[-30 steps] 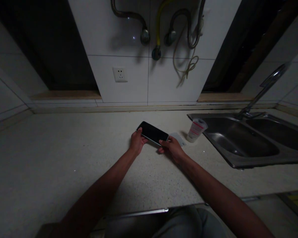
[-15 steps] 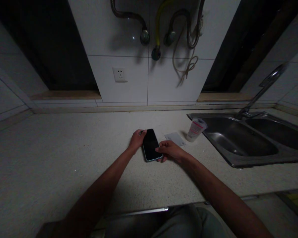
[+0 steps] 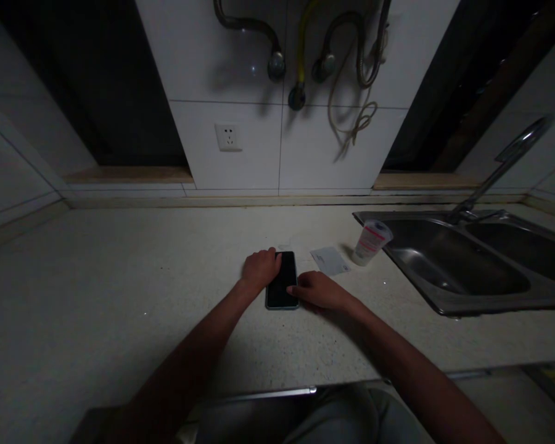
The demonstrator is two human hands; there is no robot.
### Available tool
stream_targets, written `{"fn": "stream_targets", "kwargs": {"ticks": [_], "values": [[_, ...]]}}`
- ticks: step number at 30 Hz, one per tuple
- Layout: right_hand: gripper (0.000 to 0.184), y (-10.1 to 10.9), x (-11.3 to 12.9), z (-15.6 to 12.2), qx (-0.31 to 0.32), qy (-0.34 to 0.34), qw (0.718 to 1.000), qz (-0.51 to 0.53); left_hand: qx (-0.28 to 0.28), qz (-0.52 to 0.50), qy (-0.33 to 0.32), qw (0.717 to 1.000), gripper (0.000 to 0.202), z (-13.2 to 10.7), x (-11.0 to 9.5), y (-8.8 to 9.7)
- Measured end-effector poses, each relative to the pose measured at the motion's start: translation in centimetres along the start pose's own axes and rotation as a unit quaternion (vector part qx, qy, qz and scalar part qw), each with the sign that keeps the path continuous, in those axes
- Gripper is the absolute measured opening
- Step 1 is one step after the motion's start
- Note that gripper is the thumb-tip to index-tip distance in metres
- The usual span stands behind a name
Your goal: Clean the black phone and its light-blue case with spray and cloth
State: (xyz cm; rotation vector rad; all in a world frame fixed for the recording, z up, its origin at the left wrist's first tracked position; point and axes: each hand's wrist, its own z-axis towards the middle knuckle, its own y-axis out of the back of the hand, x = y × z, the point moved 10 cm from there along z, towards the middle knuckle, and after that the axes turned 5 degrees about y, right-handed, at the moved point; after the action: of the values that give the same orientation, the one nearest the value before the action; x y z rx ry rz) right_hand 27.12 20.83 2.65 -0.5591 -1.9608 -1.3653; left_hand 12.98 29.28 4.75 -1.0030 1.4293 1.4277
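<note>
A dark-screened smartphone with a light-coloured rim lies, or is held just over, the pale countertop, its long side pointing away from me. My left hand is closed on its upper left edge, thumb along the side of the screen. From the right, my right hand grips the lower right edge, with the thumb on the glass and the other fingers curled mostly out of sight. Just beyond my right hand lies a white printed card. Beside the card stands a clear plastic cup with pink markings.
A double steel sink with a tall faucet is set into the counter at right. On the tiled wall behind are a socket, hoses and valves. The counter's front edge runs close to my body.
The phone has turned from a slant to nearly straight and sits slightly nearer me. My left hand has rotated over its edge. The whole view has shifted slightly.
</note>
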Motion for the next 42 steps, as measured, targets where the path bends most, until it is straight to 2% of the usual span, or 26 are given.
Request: {"fn": "stream_targets", "kwargs": {"ticks": [5, 7, 9, 11, 13, 15, 18, 20, 22, 28, 35, 42], "values": [[0.036, 1.1, 1.7, -0.5, -0.041, 0.02, 0.981, -0.187, -0.003, 0.037, -0.02, 0.999, 0.023, -0.1, -0.3, -0.1], [0.035, 1.0, 1.8, -0.4, -0.041, 0.026, 0.979, -0.198, -0.008, 0.059, -0.038, 0.998, 0.018, 0.1, -0.6, 0.2], [0.037, 1.7, 1.7, -0.3, -0.071, 0.036, 0.98, -0.181, -0.017, 0.106, -0.059, 0.992, 0.015, 0.5, -0.9, 0.8], [0.04, 4.0, 1.1, -0.3, -0.15, 0.039, 0.975, -0.157, -0.035, 0.195, -0.073, 0.977, 0.021, 1.3, -0.9, 1.7], [0.042, 7.0, -0.2, -0.5, -0.229, 0.03, 0.964, -0.131, -0.071, 0.295, -0.061, 0.951, 0.029, 2.1, -0.5, 3.2], [0.036, 9.1, -2.5, -0.5, -0.247, 0.001, 0.963, -0.104, -0.087, 0.369, -0.03, 0.925, 0.03, 2.7, 0.3, 4.3], [0.032, 9.5, -5.9, 0.1, -0.151, -0.059, 0.981, -0.105, -0.067, 0.441, -0.022, 0.895, 0.033, 2.8, 0.8, 4.3], [0.029, 9.2, -6.7, 0.1, -0.1, -0.064, 0.983, -0.138, -0.045, 0.475, -0.045, 0.878, 0.034, 2.5, 0.6, 3.4], [0.028, 8.7, -6.6, 0.0, -0.079, -0.059, 0.981, -0.166, -0.028, 0.494, -0.069, 0.867, 0.035, 2.1, 0.3, 2.6], [0.032, 8.3, -5.4, 0.1, -0.105, -0.047, 0.973, -0.2, -0.025, 0.495, -0.082, 0.865, 0.035, 2.0, 0.2, 2.1], [0.034, 8.4, -5.8, 0.4, -0.113, -0.037, 0.969, -0.218, -0.034, 0.489, -0.081, 0.868, 0.035, 2.2, 0.1, 2.3], [0.033, 8.2, -5.5, 0.3, -0.119, -0.032, 0.966, -0.229, -0.014, 0.478, -0.064, 0.876, 0.035, 1.8, -0.1, 2.3]]}}
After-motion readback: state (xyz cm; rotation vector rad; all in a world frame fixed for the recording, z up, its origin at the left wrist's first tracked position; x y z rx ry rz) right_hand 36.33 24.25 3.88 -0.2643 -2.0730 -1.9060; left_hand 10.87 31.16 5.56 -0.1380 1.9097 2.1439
